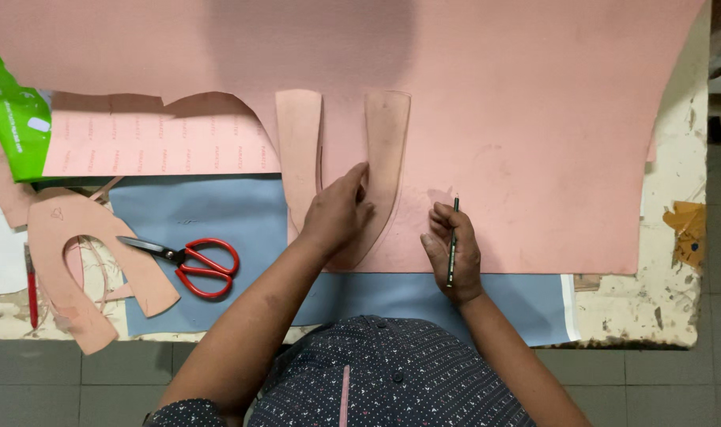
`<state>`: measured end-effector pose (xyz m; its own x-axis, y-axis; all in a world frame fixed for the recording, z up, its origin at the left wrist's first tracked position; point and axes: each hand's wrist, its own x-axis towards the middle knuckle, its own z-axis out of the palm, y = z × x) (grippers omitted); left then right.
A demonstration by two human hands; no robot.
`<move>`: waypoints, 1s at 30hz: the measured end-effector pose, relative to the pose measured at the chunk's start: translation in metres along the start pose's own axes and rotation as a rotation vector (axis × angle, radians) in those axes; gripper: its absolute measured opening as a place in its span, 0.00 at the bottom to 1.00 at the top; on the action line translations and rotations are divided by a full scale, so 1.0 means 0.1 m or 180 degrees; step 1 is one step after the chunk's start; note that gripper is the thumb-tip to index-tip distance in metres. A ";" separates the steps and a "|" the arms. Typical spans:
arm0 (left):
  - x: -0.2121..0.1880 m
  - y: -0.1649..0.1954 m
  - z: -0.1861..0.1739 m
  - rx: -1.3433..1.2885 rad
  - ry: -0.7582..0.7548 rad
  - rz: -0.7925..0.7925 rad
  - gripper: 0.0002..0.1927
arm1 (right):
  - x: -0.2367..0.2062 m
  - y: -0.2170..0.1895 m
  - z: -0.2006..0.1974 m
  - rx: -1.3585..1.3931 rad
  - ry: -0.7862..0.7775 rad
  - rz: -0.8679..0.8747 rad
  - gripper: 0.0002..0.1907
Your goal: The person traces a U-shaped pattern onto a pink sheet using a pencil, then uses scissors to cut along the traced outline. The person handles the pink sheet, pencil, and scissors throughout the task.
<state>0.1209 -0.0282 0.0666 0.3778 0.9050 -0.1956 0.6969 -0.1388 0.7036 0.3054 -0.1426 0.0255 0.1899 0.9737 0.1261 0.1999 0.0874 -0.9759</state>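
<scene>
On the worktop (677, 308), the left hand (338, 213) pressed flat, grip released, on a U-shaped template (386, 134) over the uncut pink sheet (534, 119), while at three o'clock the right hand (454, 253) clasped a pencil (453, 241), tracing unfinished.

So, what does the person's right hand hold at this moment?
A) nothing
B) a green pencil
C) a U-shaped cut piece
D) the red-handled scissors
B: the right hand grips a thin green pencil over the pink sheet, while the red-handled scissors lie untouched on the blue sheet.
</scene>
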 end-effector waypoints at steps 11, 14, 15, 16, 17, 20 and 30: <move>0.05 0.05 0.05 0.0068 -0.0203 -0.0338 0.42 | -0.02 0.07 -0.01 -0.0260 0.0008 -0.0205 0.27; 0.07 0.05 0.05 0.0141 -0.0199 -0.0223 0.43 | -0.03 0.09 -0.02 -0.0264 -0.0017 -0.0177 0.26; 0.08 0.05 0.05 0.0163 -0.0216 -0.0231 0.43 | -0.03 0.09 -0.02 -0.0315 -0.0028 -0.0151 0.26; 0.08 0.05 0.05 0.0185 -0.0236 -0.0242 0.43 | -0.03 0.10 -0.03 -0.0364 -0.0042 -0.0122 0.26; 0.09 0.04 0.06 0.0206 -0.0259 -0.0255 0.43 | -0.04 0.10 -0.02 -0.0337 -0.0038 -0.0121 0.26; 0.09 0.04 0.07 0.0180 -0.0249 -0.0257 0.42 | -0.04 0.11 -0.02 -0.0296 -0.0022 -0.0140 0.26; 0.09 0.06 0.04 0.0071 -0.0274 -0.0309 0.43 | -0.04 0.12 -0.03 -0.0259 -0.0020 -0.0149 0.27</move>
<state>0.1312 -0.0222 0.0660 0.3582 0.8769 -0.3206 0.7458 -0.0621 0.6633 0.3094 -0.1464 0.0138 0.1727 0.9702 0.1698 0.2857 0.1156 -0.9513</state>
